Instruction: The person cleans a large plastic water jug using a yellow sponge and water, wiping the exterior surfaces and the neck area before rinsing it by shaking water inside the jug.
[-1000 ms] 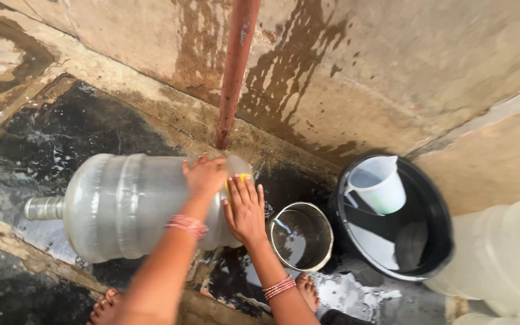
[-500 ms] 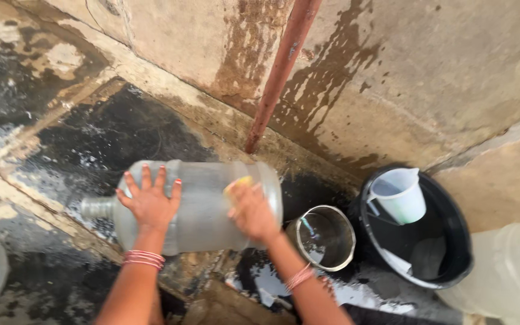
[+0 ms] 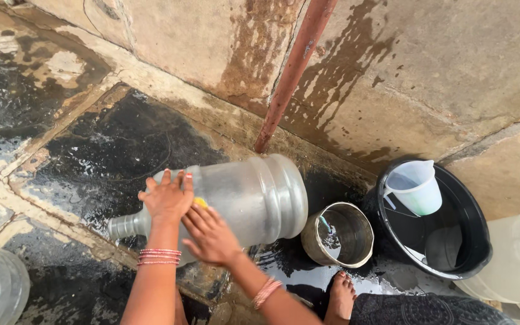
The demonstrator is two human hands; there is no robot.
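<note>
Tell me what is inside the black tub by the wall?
Inside the black tub a pale plastic jug leans against the rim, with shallow water below. Whatever lies beneath the jug is hidden.

Both forearms are bare, with no sleeves reaching the wrists. The left hand (image 3: 167,201) wears a stack of thin pink and red bangles (image 3: 159,257) just below it at the wrist, toward 6 o'clock. The right hand (image 3: 212,238) has a similar, smaller set of pink bangles (image 3: 265,292) at its wrist, toward 4 o'clock. A bare foot (image 3: 339,296) shows at the bottom edge, beside dark patterned cloth (image 3: 428,310) at its 3 o'clock.
</note>
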